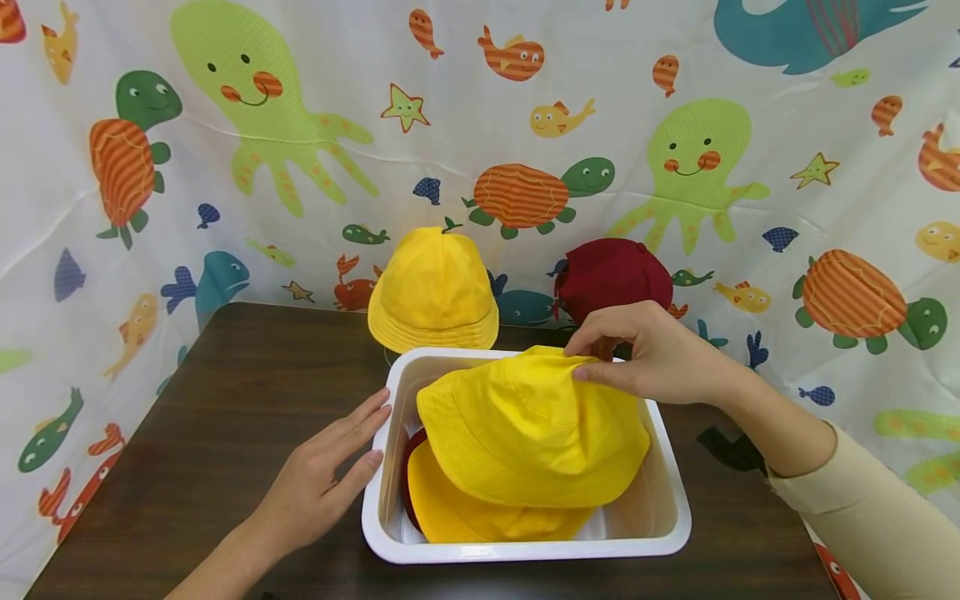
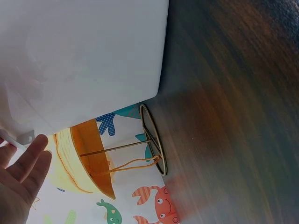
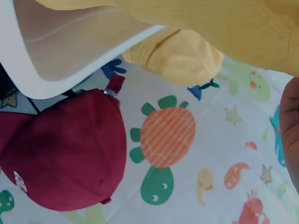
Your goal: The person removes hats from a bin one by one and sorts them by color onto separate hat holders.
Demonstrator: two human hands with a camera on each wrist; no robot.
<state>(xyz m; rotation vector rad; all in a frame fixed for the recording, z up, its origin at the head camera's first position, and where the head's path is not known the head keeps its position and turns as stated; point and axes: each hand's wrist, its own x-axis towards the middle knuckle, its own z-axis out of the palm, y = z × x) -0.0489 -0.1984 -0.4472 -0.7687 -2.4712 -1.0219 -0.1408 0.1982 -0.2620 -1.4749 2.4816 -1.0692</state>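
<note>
Here | dark wood-grain table [image 1: 240, 375] | white tub [image 1: 525, 551] on it | sea-animal curtain [image 1: 480, 125] behind

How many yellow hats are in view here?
3: one hat behind the white tub, a second hat held by the right hand, and a third hat beneath it inside the tub. More may be hidden underneath.

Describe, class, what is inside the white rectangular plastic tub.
Inside the tub, a lower yellow cloth hat shows, with a dark-red curved edge along its left. The right hand pinches an upper yellow cloth hat, hiding much of the lower one; anything beneath cannot be seen.
</note>
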